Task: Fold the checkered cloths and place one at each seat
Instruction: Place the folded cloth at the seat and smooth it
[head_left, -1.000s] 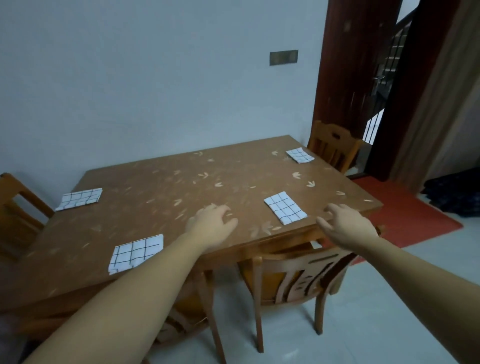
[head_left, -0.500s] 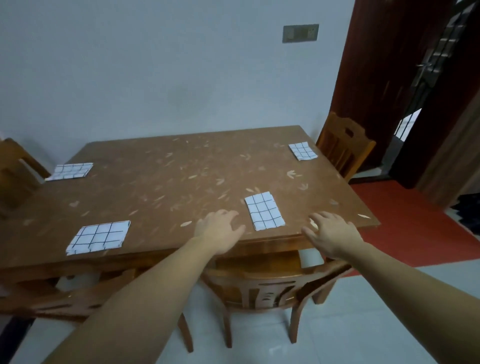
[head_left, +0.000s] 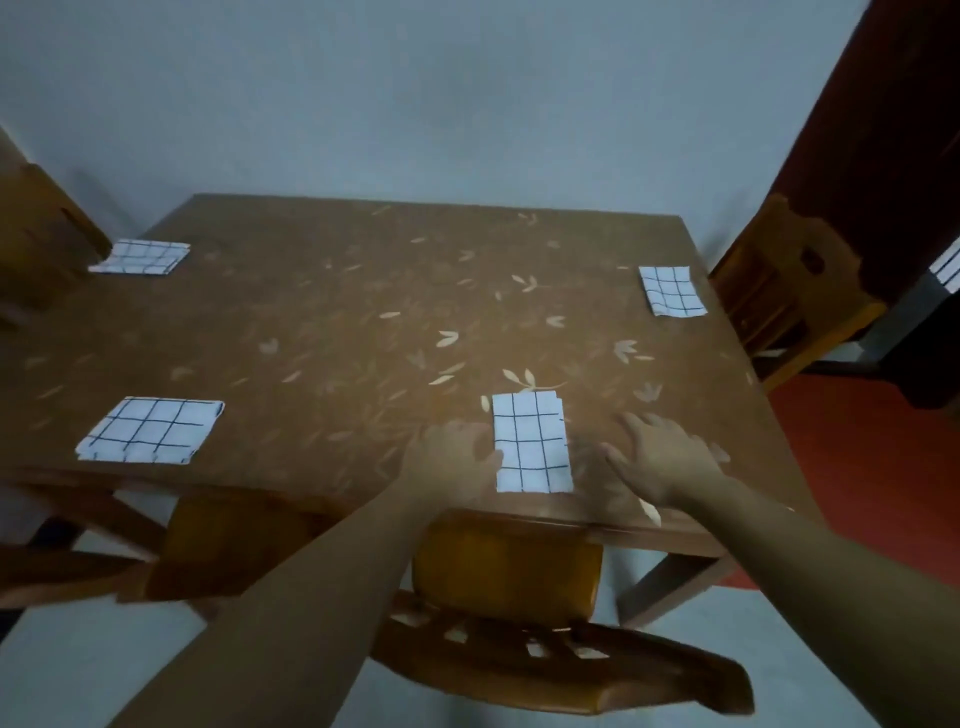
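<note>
Checkered cloth (head_left: 532, 449), folded into a narrow rectangle, lies flat near the front edge of the table (head_left: 337, 322), right between both grips. Left grip (head_left: 452, 457): open, fingers loosely bent down onto the table, holding nothing; thumb sits at the cloth's left edge, but motion blur hides whether it actually touches. Right grip (head_left: 660, 457): open, fingers spread, palm down, just beside the cloth's right edge with a small gap. Both forearms reach in from the bottom of the head view. Directly below them is a wooden chair (head_left: 519, 571), seat tucked under the table edge. Second cloth (head_left: 150, 430), folded, near the front-left edge, well apart from the grips. Third cloth (head_left: 140, 257), folded, at the far-left edge beside another chair (head_left: 36, 244). Fourth cloth (head_left: 671, 290), folded, at the right edge beside the right-hand chair (head_left: 779, 291). Table top is brown with pale leaf marks. Red floor covering (head_left: 857, 467) lies past the right side of the table.
</note>
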